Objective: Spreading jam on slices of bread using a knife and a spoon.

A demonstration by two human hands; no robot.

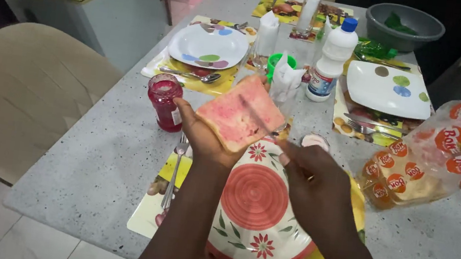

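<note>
The left hand [201, 134] cups a bread slice [239, 119] flat from below above the plate [255, 210], steadying it while the right hand [312, 185], fingers clamped on a knife [256, 115], spreads jam; the jar [164, 102] stands at ten o'clock.

Left hand [201, 134] is raised palm-up with fingers cupped, while right hand [318, 185] seems closed, knuckles up.

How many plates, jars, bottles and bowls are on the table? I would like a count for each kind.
Plates: 3 (round floral plate, round spotted plate, square spotted plate)
Jars: 1 (red jam jar)
Bottles: 1 (white bottle)
Bowls: 1 (grey bowl)
Total: 6
</note>
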